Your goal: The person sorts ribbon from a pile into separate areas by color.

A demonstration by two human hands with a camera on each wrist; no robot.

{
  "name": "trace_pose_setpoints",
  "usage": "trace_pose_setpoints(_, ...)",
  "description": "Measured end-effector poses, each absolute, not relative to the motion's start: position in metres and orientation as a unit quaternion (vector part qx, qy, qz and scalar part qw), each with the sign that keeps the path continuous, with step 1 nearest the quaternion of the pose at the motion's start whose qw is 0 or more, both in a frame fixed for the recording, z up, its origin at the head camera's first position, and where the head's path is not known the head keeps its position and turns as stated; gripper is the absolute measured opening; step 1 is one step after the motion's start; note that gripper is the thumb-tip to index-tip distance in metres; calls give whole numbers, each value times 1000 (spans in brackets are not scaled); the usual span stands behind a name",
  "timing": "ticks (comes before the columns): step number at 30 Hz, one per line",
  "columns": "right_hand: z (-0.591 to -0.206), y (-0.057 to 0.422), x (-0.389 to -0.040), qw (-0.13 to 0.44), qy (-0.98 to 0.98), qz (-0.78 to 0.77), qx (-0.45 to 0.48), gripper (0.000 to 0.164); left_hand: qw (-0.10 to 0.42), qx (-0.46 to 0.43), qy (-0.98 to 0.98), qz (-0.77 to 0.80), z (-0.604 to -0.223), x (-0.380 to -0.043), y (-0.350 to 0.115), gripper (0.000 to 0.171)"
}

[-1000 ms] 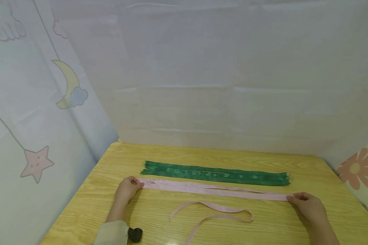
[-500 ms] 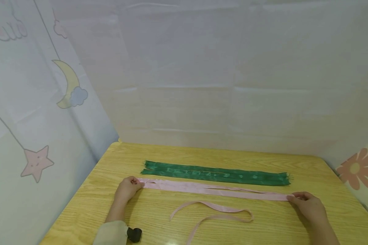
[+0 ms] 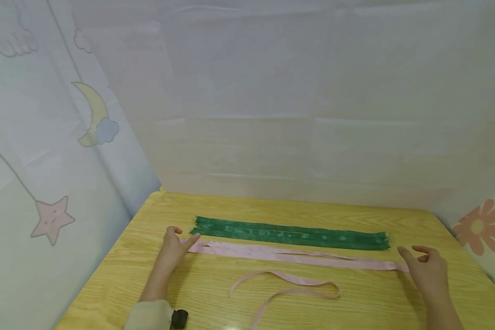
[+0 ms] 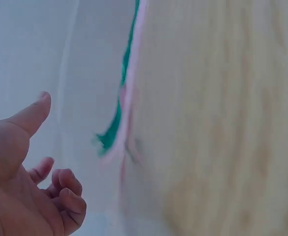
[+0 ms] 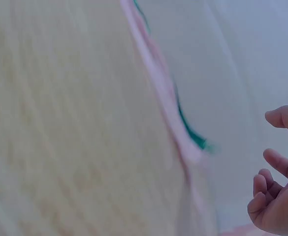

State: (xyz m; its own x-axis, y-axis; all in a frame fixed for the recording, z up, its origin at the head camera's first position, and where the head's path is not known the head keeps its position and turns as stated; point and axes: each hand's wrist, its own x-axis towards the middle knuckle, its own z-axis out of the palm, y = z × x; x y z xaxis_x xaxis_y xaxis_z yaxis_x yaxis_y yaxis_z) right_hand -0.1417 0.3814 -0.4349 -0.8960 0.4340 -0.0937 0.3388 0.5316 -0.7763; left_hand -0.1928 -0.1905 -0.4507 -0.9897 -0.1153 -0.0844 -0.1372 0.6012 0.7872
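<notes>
A wide pink ribbon [image 3: 247, 252] lies stretched across the table, with narrow slits showing between its strips. My left hand [image 3: 174, 249] is raised over its left end, thumb and fingers apart, holding nothing. At the other end my right hand [image 3: 429, 270] hovers with thumb and fingers spread, also holding nothing. Both wrist views show the left hand [image 4: 30, 182] and the right hand [image 5: 281, 182] with loosely bent fingers, away from the ribbon. Just beyond the pink ribbon, green ribbon strips [image 3: 288, 234] with frayed ends lie parallel to it.
Nearer the front, a loose narrow pink ribbon [image 3: 297, 279] curves in a loop on the wooden table [image 3: 214, 302]. A black object [image 3: 179, 318] sits by the left sleeve [image 3: 148, 315]. A pale wall covering [image 3: 247, 137] stands behind the table.
Both hands have let go of the pink ribbon's ends; fingers that pinched it are now apart. The right hand has moved slightly right and up. The ribbons lie about where they were.
</notes>
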Motion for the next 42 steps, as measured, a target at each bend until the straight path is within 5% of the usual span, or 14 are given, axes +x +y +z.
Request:
trace_pose_setpoints(7, -410, 337, -137, 64, -917, 388, -67, 60, 96, 116, 923, 354, -432, -177, -138, 31)
trace_pose_setpoints(12, -404, 302, -140, 40, -922, 384, -5, 53, 138, 206, 926, 285, -435, -161, -103, 27)
trace_pose_setpoints(23, -417, 234, -142, -9, -910, 410, 66, 37, 114, 245, 946, 176, -429, -154, -71, 18)
trace_pose_setpoints(31, -432, 171, -132, 12, -897, 340, 283, 70, 114, 322, 915, 215, -397, -144, -43, 4)
trace_pose_setpoints(38, -431, 160, -137, 79, -894, 293, 330, 17, 107, 314, 926, 182, -390, -138, -39, 5)
trace_pose_setpoints(42, -430, 163, -140, 80, -905, 291, 300, 8, 99, 310, 925, 196, -390, -138, -43, 6)
